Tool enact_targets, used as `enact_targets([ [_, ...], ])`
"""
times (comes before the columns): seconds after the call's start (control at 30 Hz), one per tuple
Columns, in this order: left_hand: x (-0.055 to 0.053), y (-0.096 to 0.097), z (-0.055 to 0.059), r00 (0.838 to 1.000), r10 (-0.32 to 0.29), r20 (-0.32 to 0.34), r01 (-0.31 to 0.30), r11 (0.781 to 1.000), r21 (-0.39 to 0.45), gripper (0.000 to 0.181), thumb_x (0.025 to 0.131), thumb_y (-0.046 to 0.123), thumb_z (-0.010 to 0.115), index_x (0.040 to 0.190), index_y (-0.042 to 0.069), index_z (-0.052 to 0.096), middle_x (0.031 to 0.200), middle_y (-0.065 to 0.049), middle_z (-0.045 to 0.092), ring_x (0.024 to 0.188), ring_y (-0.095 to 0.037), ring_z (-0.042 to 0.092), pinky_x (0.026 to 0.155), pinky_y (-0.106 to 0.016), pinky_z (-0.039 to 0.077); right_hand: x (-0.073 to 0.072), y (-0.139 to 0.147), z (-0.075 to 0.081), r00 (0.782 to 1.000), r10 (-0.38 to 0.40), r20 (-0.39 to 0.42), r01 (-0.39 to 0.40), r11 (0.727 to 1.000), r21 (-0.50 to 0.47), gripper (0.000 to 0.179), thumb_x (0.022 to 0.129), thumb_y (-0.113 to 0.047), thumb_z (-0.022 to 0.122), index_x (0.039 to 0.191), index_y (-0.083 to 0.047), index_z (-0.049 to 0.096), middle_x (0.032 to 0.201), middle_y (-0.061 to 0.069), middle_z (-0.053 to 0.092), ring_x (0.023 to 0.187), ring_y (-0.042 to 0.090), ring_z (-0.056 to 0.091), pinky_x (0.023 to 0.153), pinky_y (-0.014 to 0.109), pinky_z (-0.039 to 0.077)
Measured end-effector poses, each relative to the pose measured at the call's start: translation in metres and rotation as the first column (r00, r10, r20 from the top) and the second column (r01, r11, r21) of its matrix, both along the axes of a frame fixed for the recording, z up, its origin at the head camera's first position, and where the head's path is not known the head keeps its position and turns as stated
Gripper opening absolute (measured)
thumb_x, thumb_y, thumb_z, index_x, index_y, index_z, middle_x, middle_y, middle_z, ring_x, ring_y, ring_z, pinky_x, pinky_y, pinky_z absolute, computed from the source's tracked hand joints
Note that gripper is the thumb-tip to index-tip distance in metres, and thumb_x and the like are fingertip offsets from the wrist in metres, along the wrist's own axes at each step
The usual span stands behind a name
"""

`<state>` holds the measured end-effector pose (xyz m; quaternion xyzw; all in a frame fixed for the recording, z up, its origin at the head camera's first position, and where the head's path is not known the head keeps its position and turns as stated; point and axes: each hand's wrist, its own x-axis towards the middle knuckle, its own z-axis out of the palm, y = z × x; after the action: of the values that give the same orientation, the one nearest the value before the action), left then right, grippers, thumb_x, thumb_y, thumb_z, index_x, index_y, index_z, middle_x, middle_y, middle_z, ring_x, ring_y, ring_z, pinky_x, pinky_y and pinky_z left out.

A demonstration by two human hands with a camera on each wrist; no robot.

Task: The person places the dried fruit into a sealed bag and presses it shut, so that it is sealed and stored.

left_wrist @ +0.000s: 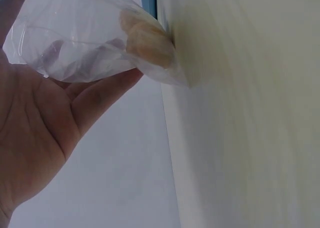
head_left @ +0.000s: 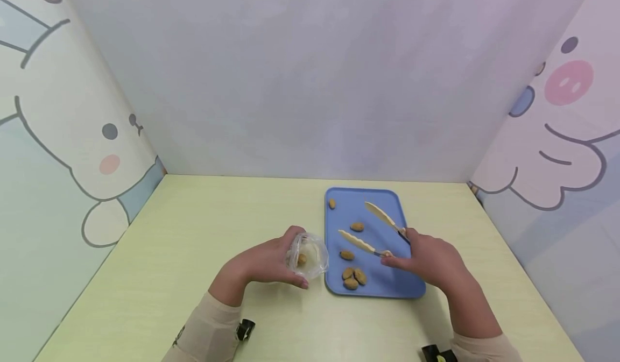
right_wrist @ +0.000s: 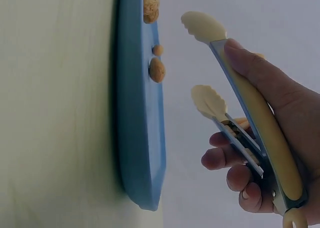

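Cream-tipped tongs [head_left: 357, 241] are hovering, spread, over a blue tray [head_left: 389, 281]; R hand [head_left: 431, 257], half-spread, is gripping their arms. Six brown nuts [head_left: 357, 226] are lying on the tray, 3 bunched nr its near edge. Just L, the L hand [head_left: 268, 260] is cupping a clear plastic bag [head_left: 316, 257] w/ nuts inside, fingers half-curled round it. Pale counter [head_left: 218, 211] is running underneath.

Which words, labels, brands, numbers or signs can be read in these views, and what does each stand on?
None can be read in any view.
Left sleeve: a dark mark, too small to tell if it is lettering.
Black piece by the right sleeve: a yellowish patch, too small to read.
Blue tray, clear bag, tongs, wall drawings: no text visible.
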<state>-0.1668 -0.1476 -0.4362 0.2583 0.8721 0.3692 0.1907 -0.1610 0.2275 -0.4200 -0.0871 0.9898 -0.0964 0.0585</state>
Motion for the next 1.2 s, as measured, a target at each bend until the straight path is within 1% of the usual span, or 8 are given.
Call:
enact_targets([
  [0.13, 0.0, 0.0, 0.0, 1.0, 0.0, -0.002, 0.0, 1.0, 0.001, 0.098, 0.065, 0.052, 0.088, 0.138, 0.028, 0.028, 0.111, -0.005, 0.06, 0.089, -0.013, 0.057, 0.081, -0.033, 0.045, -0.001, -0.001, -0.003, 0.999, -0.008, 0.038, 0.007, 1.0, 0.023, 0.107, 0.07, -0.085, 0.058, 0.132, 0.002, 0.052, 0.097, 0.012, 0.069, 0.072, 0.019, 0.06, 0.056, 0.038, 0.044],
  [0.4, 0.0, 0.0, 0.0, 1.0, -0.002, -0.003, 0.002, 1.0, 0.003, 0.098, 0.064, 0.054, 0.087, 0.138, 0.028, 0.028, 0.111, -0.006, 0.06, 0.089, -0.013, 0.057, 0.082, -0.032, 0.045, -0.004, -0.002, -0.01, 0.999, -0.005, 0.052, 0.002, 0.999, 0.046, 0.094, 0.078, -0.077, 0.058, 0.131, 0.001, 0.056, 0.097, 0.016, 0.069, 0.071, 0.022, 0.06, 0.056, 0.04, 0.045],
  [0.57, -0.001, 0.0, -0.001, 1.0, 0.001, -0.001, -0.001, 1.0, -0.005, 0.098, 0.065, 0.053, 0.087, 0.138, 0.028, 0.027, 0.109, -0.005, 0.06, 0.089, -0.013, 0.057, 0.081, -0.033, 0.045, -0.005, -0.004, -0.015, 0.998, 0.013, 0.063, -0.015, 0.999, 0.034, 0.082, 0.082, -0.071, 0.059, 0.126, -0.002, 0.059, 0.086, 0.011, 0.066, 0.068, 0.021, 0.057, 0.056, 0.041, 0.044],
  [0.67, -0.001, 0.0, -0.002, 1.0, 0.003, -0.001, -0.003, 1.0, -0.009, 0.098, 0.065, 0.054, 0.087, 0.138, 0.028, 0.027, 0.109, -0.003, 0.06, 0.089, -0.013, 0.057, 0.081, -0.033, 0.045, -0.005, -0.006, -0.016, 0.998, 0.019, 0.066, -0.02, 1.0, 0.022, 0.073, 0.083, -0.067, 0.061, 0.12, -0.004, 0.06, 0.075, 0.005, 0.059, 0.063, 0.02, 0.052, 0.054, 0.039, 0.04],
  [0.77, -0.001, -0.001, -0.003, 1.0, 0.001, -0.002, -0.001, 1.0, -0.008, 0.098, 0.065, 0.055, 0.087, 0.138, 0.028, 0.027, 0.109, -0.003, 0.059, 0.089, -0.013, 0.057, 0.081, -0.033, 0.045, -0.003, -0.008, -0.016, 0.997, 0.025, 0.07, -0.027, 0.999, 0.021, 0.063, 0.085, -0.063, 0.062, 0.113, -0.007, 0.06, 0.069, 0.003, 0.053, 0.061, 0.02, 0.048, 0.052, 0.037, 0.036],
  [0.87, -0.001, -0.001, -0.003, 1.0, -0.001, -0.002, 0.001, 1.0, -0.008, 0.099, 0.065, 0.055, 0.086, 0.139, 0.028, 0.026, 0.109, -0.004, 0.059, 0.09, -0.013, 0.057, 0.082, -0.033, 0.045, -0.003, -0.009, -0.015, 0.997, 0.034, 0.067, -0.036, 0.999, 0.03, 0.056, 0.086, -0.061, 0.062, 0.109, -0.009, 0.06, 0.067, 0.002, 0.05, 0.059, 0.019, 0.046, 0.052, 0.036, 0.034],
  [1.03, -0.001, -0.001, -0.002, 1.0, -0.002, -0.012, 0.002, 1.0, -0.014, 0.1, 0.064, 0.057, 0.086, 0.139, 0.028, 0.027, 0.107, -0.001, 0.059, 0.089, -0.013, 0.057, 0.081, -0.032, 0.045, -0.002, -0.01, -0.013, 0.997, 0.044, 0.066, -0.046, 0.998, 0.042, 0.052, 0.087, -0.059, 0.063, 0.107, -0.011, 0.06, 0.067, 0.002, 0.051, 0.058, 0.019, 0.047, 0.051, 0.036, 0.034],
  [1.2, -0.001, -0.001, -0.001, 1.0, -0.001, -0.012, 0.001, 1.0, -0.013, 0.1, 0.064, 0.057, 0.086, 0.139, 0.028, 0.027, 0.109, -0.003, 0.059, 0.089, -0.013, 0.057, 0.081, -0.033, 0.045, -0.001, -0.011, -0.013, 0.996, 0.048, 0.075, -0.051, 0.998, 0.04, 0.048, 0.088, -0.057, 0.063, 0.103, -0.012, 0.058, 0.065, 0.002, 0.05, 0.057, 0.019, 0.047, 0.051, 0.035, 0.034],
])
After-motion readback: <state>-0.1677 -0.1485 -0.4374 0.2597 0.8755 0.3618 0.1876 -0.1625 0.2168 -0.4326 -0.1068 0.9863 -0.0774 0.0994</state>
